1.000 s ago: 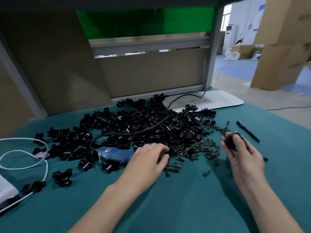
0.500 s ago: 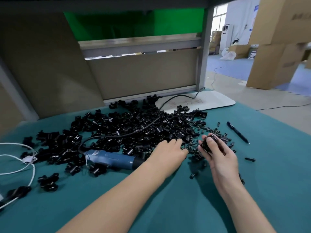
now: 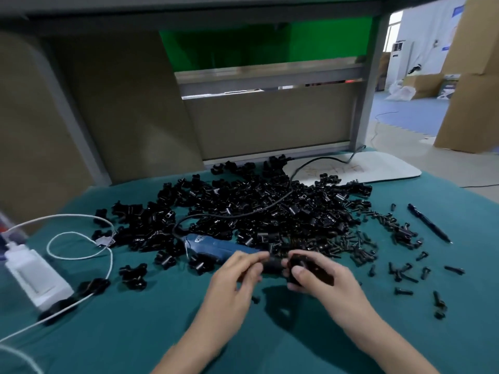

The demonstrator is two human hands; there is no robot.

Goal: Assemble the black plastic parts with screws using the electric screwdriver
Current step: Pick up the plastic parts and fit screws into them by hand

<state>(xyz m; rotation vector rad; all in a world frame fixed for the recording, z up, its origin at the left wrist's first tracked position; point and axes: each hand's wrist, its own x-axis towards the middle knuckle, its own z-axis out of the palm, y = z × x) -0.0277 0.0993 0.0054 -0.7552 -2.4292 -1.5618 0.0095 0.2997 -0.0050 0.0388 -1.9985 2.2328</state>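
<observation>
Black plastic parts, one pinched in each grip, left hand and right hand, near the electric screwdriver, may slip if misaligned.

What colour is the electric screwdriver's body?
The electric screwdriver is blue, best seen in the head view.

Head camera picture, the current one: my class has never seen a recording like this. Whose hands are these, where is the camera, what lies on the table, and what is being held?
There is no machine here. A person works with bare hands, and the camera sits on their head, looking forward and down. The left hand and right hand meet over a green-covered table. On it lie a heap of black plastic parts, loose screws, a blue electric screwdriver, a pen and a white charger. The right hand grips one black part. The left hand is blurred, so I cannot tell whether it holds anything.
</observation>
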